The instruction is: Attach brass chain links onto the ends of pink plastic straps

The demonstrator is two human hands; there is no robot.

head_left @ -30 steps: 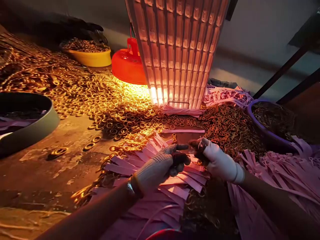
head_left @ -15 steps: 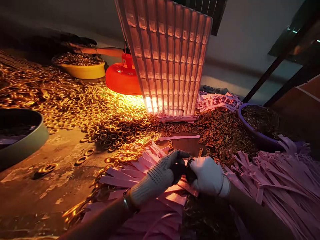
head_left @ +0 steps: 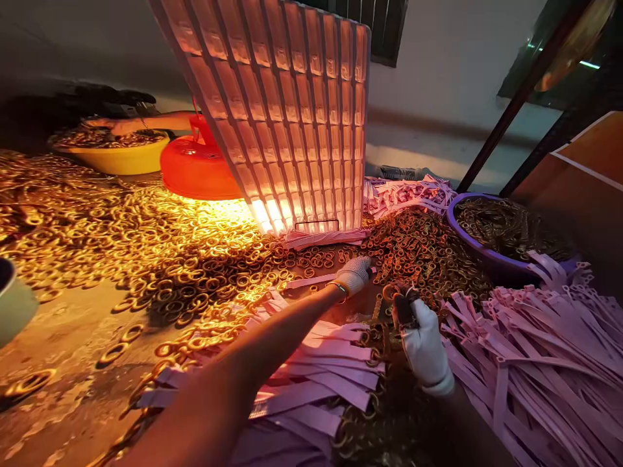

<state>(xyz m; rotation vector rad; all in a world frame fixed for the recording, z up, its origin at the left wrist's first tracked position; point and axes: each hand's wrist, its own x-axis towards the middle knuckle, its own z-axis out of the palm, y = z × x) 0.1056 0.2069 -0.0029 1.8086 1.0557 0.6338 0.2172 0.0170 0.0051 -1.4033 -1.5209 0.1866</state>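
Observation:
My left hand (head_left: 357, 275), in a white dotted glove with dark fingertips, reaches forward to the near edge of a heap of small metal links (head_left: 413, 250). Its fingers point away and are mostly hidden behind the back of the hand. Closer to me, my right hand (head_left: 424, 347) wears a white glove with dark fingers. Those fingers are closed, pinching a metal ring (head_left: 389, 292) at their tips. Pink flat strips (head_left: 316, 363) lie fanned out below my left forearm, with metal rings along their ends.
A red heat lamp (head_left: 199, 168) glows over a wide spread of rings (head_left: 195, 272). Behind my hands stands a ribbed panel (head_left: 302, 117). A purple basin (head_left: 455, 211) and more pink strips (head_left: 549, 350) lie right. Another person's arm (head_left: 150, 122) reaches over a yellow basin (head_left: 121, 159).
My hands were together over the pink strips and have parted. The left has gone forward to the link heap; the right has shifted slightly right with a ring showing. The view has turned right.

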